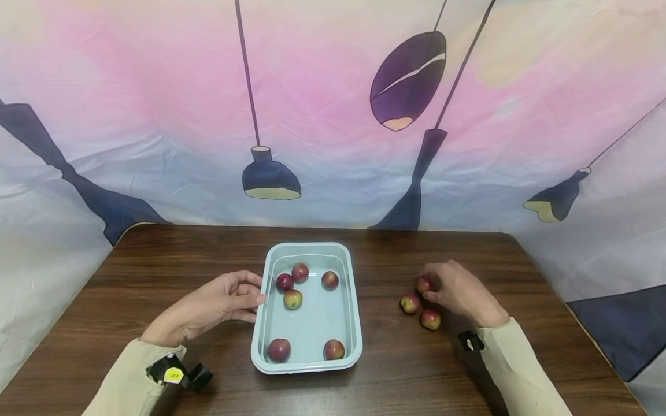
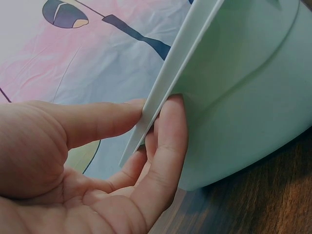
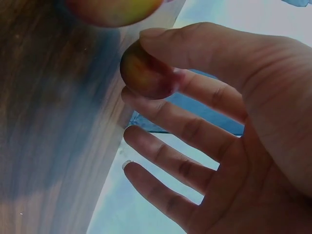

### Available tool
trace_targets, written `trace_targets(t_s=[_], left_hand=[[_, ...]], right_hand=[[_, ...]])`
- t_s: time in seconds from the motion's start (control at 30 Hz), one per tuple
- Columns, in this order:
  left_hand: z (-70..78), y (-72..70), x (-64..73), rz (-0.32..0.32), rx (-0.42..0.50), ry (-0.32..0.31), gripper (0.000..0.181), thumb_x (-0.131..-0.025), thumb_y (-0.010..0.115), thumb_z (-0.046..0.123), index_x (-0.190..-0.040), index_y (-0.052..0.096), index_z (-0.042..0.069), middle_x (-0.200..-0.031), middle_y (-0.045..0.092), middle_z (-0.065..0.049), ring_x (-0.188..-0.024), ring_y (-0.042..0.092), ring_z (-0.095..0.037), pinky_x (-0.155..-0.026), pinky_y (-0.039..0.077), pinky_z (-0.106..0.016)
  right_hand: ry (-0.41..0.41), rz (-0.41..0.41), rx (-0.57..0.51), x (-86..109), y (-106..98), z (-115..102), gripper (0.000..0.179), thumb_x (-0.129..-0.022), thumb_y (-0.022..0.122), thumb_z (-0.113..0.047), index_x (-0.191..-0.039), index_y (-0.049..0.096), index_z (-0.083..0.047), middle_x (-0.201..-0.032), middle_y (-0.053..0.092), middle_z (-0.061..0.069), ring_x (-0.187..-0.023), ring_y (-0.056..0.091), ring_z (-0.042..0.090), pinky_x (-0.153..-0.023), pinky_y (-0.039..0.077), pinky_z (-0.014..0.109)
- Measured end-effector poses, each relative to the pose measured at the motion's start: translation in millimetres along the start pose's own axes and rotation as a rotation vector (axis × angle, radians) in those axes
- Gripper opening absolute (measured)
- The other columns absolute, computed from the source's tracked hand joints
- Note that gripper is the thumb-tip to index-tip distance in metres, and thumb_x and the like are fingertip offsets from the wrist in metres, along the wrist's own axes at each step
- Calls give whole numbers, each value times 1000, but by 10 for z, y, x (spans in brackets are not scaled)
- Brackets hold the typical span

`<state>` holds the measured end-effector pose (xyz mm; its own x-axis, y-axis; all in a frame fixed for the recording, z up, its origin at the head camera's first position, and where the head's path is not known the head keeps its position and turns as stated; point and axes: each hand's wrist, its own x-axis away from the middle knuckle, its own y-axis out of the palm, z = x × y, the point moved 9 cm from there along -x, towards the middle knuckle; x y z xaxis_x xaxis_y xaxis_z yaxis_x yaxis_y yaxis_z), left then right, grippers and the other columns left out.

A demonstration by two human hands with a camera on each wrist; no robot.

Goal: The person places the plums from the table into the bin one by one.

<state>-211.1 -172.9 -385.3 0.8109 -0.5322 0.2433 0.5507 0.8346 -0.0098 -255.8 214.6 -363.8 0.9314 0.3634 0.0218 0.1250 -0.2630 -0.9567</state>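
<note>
A pale blue-green plastic tray (image 1: 309,364) rests on the table with several small red-and-yellow apples inside, one of them (image 1: 293,299) near the middle. My left hand (image 1: 215,303) holds its left rim; in the left wrist view the thumb (image 2: 105,119) lies over the rim (image 2: 163,83) and the fingers are curled beneath. To the tray's right, my right hand (image 1: 460,292) pinches a small apple (image 1: 424,284). The right wrist view has this apple (image 3: 148,73) between thumb and fingers, the lower fingers extended. Two more apples, one left (image 1: 409,304) and one nearer (image 1: 430,319), lie beside that hand.
The dark wooden table (image 1: 203,254) ends at a hanging cloth (image 1: 333,115) printed with lamps, which also drapes along both sides. A black wrist camera (image 1: 174,372) sits on the left cuff, another black device (image 1: 470,341) on the right cuff.
</note>
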Motion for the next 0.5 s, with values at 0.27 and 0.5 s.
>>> trace_targets(t_s=[0.27, 0.5], left_hand=[[3, 6, 3, -7, 4, 9, 57, -101, 65, 14, -137, 34, -17, -106, 71, -8, -100, 72, -14, -90, 64, -35], [-9, 3, -1, -6, 6, 7, 57, -101, 65, 15, -137, 34, -16, -106, 71, -7, -100, 72, -15, -90, 64, -35]], right_hand=[[-36, 51, 12, 20, -70, -92, 19, -84, 81, -12, -100, 72, -17, -93, 71, -6, -87, 62, 13, -78, 56, 38], [-72, 95, 31, 55, -139, -202, 16, -84, 80, -10, -92, 69, -20, -86, 66, -9, -83, 59, 12, -77, 54, 35]])
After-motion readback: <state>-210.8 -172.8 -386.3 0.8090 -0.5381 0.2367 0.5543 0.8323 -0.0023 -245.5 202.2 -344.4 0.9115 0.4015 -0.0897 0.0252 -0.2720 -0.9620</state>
